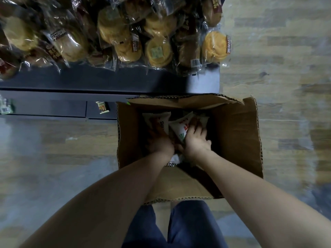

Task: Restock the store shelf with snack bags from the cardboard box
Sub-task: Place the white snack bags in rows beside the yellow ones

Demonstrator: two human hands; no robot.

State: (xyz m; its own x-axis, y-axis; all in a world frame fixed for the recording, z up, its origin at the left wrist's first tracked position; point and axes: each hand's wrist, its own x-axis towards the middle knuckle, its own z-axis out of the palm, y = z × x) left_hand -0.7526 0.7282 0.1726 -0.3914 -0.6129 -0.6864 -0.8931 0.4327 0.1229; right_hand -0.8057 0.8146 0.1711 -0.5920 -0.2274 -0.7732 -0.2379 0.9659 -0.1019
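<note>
Floor [277, 68]: pale wood-look planks, carrying an open cardboard box [236, 140] set against the shelf front.
Shelf [107, 81]: dark ledge piled with clear-wrapped round pastries [157, 52].
Lower shelf edge: one small packet [102, 107].

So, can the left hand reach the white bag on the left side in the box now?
Probably yes. The left hand is already deep in the cardboard box, right below that white bag, and the flaps stand open, so nothing blocks it.
</note>
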